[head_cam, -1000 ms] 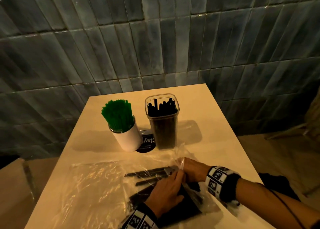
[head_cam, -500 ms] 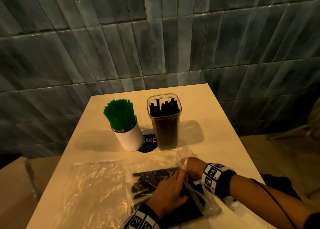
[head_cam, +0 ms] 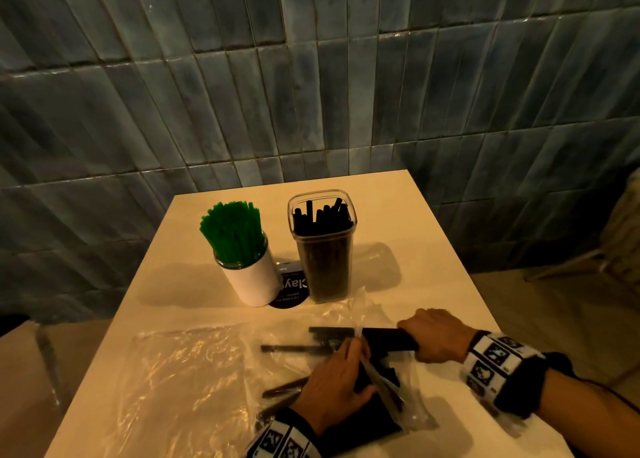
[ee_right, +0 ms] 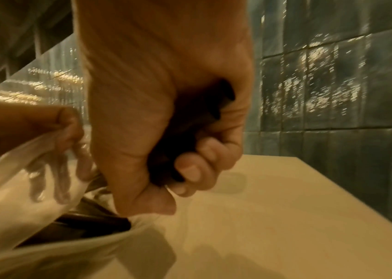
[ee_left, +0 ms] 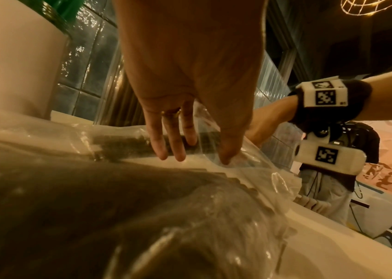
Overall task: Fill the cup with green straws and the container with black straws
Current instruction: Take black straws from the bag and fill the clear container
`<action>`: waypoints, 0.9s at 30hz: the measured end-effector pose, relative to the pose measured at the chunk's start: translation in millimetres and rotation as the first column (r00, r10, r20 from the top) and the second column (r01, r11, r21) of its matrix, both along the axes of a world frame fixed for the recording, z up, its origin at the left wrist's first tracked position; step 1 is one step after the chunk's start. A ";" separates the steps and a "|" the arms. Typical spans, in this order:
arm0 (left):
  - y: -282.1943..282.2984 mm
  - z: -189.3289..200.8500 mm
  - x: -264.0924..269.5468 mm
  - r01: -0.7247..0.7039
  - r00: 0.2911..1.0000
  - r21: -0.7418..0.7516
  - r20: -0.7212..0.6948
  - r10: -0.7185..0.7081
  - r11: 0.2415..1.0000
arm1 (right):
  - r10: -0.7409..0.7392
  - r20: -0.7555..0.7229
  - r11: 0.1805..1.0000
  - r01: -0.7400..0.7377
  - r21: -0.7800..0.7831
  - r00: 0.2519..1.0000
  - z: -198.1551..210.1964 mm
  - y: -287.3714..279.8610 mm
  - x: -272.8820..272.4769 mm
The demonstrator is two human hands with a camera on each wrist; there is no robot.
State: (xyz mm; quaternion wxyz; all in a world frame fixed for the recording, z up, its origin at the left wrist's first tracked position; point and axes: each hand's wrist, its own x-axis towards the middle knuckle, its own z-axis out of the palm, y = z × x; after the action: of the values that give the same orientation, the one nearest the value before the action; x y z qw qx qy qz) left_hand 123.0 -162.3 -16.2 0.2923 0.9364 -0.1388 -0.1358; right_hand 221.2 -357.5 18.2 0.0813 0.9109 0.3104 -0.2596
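Note:
A white cup [head_cam: 254, 279] packed with green straws [head_cam: 232, 230] stands at mid-table. Beside it on the right is a clear container [head_cam: 325, 253] holding black straws. In front lies a clear plastic bag [head_cam: 391, 381] with more black straws [head_cam: 360, 426] inside. My right hand [head_cam: 434, 334] grips a bundle of black straws [head_cam: 384, 339], drawn partly out of the bag's mouth; the right wrist view shows the fingers [ee_right: 190, 169] curled round them. My left hand [head_cam: 332, 385] pinches the bag's edge, its fingers [ee_left: 164, 143] lying on the film.
A flattened sheet of clear plastic [head_cam: 187, 374] covers the near left of the table [head_cam: 422, 249]. A few loose black straws [head_cam: 294, 348] lie on it. A round black card [head_cam: 291, 293] sits between cup and container. A tiled wall stands behind; a chair [head_cam: 620, 246] is at right.
My right hand has moved right, pulling a bundle of black straws out of the bag's mouth. The left hand stays on the bag. Cup and container have not moved.

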 end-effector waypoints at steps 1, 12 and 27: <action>0.5 -2.0 -0.5 -0.002 1.000 0.002 -0.016 0.002 1.000 | -0.018 -0.003 1.000 0.018 -0.017 1.000 3.8 -10.1 1.9; 0.2 -13.5 -0.8 -0.017 0.972 -0.044 -0.237 0.006 0.999 | -0.283 0.090 0.949 0.292 -0.117 0.955 82.7 -87.6 9.4; -13.2 62.3 26.1 -0.227 0.871 0.146 0.472 0.134 0.963 | 0.078 0.282 0.997 -0.076 -0.019 0.956 118.4 9.1 -33.9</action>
State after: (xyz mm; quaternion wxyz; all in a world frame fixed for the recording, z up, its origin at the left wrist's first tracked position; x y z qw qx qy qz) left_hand 149.1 -175.5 46.2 0.1687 0.9750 -0.1012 0.1036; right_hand 187.4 -348.5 136.6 0.1384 0.9254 0.3300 -0.1245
